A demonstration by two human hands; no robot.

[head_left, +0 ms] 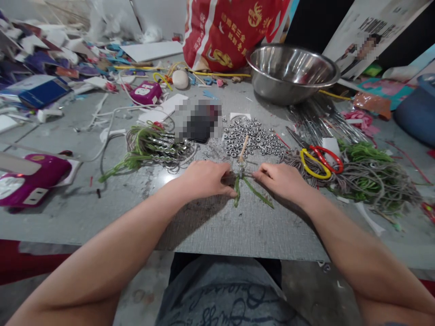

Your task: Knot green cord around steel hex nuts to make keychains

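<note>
- Facing each other across the near middle of the grey tabletop [204,231], my left hand [207,179] and right hand [280,179] flank a green cord piece [258,192], whose two loose ends spread toward the table's front edge.
- Left hand: thumb tip at the shorter green end, forefinger set a little apart from it, near the knotted top; I cannot tell whether anything is pinched.
- Right hand: fingers curled, thumb and forefinger narrowly spaced beside the knotted top; I cannot tell whether they grip a strand.
- Beyond the knotted top: a thin tan stick [244,147], pointing away from me toward the scattered metal rings [251,136].
- Left of the rings: a dark, partly blurred object [199,127]; nearer my left forearm, a bundle of green and grey cords with metallic strips [156,145].
- Right of the rings: scissors with one yellow and one red handle loop [315,162], resting on a grey-and-green cord heap [367,176], with thin silvery strips [316,120] behind.
- Rear: a stainless-steel bowl [292,74], beside a red printed bag [220,36].
- Far left: a purple power strip [37,181] near the front, a second purple socket block [146,93] farther back, and a blue box [36,90] among paper scraps.
</note>
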